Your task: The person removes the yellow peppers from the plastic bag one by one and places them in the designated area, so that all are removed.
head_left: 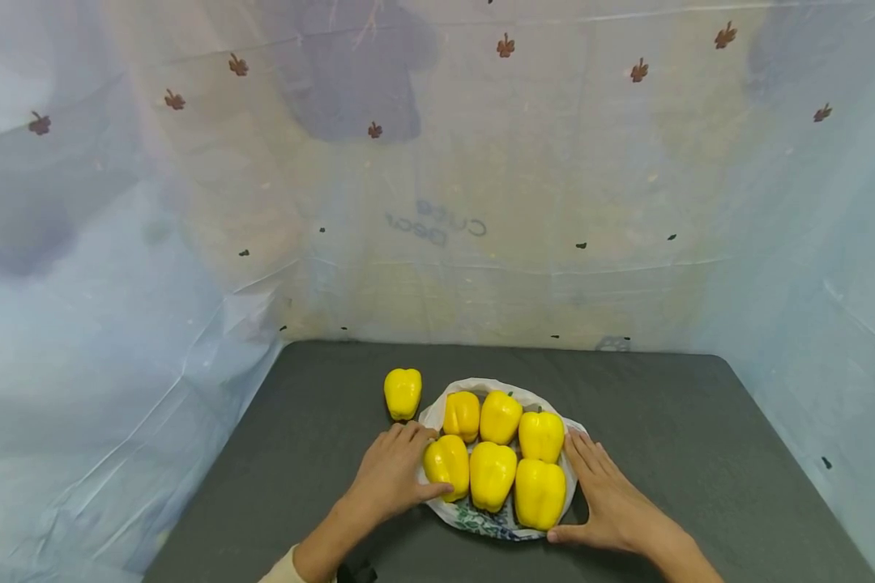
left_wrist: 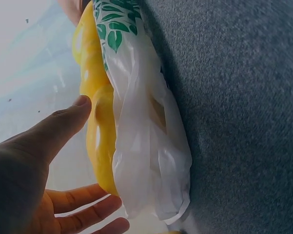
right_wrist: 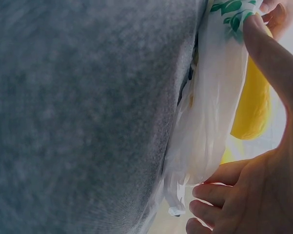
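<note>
Left grip (head_left: 394, 472), right grip (head_left: 614, 504) spread at sides of white bag (head_left: 480, 521) holding six yellow peppers (head_left: 492, 476); seventh pepper (head_left: 403, 394) outside

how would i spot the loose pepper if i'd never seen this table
On the dark table, find the white plastic bag showing six yellow peppers. Just beyond the left hand sits the loose pepper. It is yellow like the rest, but the only one outside the bag.

Six peppers (head_left: 492, 476) sit in a bag (head_left: 484, 524), a seventh pepper (head_left: 403, 393) left of it.
</note>
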Action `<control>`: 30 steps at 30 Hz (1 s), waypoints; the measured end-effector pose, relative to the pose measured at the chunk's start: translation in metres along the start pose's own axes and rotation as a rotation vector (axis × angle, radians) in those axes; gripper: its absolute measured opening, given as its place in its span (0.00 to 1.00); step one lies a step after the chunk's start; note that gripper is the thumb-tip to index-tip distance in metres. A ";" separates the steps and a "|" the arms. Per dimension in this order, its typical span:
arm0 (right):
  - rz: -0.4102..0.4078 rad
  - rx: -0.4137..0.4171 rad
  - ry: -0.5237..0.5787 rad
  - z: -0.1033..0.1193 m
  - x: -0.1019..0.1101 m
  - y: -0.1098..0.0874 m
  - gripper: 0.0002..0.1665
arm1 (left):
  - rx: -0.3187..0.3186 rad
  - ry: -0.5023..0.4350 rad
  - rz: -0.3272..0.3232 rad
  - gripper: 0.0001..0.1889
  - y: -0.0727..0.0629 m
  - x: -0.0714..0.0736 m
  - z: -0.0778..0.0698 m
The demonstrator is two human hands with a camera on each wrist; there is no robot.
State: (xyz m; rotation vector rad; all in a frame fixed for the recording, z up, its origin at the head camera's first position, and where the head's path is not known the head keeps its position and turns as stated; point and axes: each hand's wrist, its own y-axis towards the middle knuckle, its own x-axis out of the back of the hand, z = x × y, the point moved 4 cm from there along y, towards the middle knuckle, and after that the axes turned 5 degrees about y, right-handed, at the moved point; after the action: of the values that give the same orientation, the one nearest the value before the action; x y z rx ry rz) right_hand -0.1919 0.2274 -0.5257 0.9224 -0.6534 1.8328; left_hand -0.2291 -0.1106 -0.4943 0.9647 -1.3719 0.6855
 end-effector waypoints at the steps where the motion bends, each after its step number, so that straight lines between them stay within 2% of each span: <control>1: 0.001 -0.001 0.000 0.000 0.000 0.000 0.88 | 0.000 0.005 0.001 0.43 0.000 -0.001 0.000; 17: 0.007 -0.016 0.014 0.000 0.002 0.003 0.87 | 0.001 0.054 -0.021 0.50 -0.002 -0.006 -0.007; 30: 0.011 -0.007 0.004 -0.002 0.004 0.004 0.86 | -0.011 0.058 -0.006 0.52 0.001 -0.007 -0.007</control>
State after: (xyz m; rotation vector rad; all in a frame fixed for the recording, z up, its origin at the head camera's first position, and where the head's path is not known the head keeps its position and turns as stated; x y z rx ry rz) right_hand -0.1971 0.2289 -0.5235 0.9117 -0.6626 1.8403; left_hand -0.2274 -0.1035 -0.5009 0.9329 -1.3207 0.6959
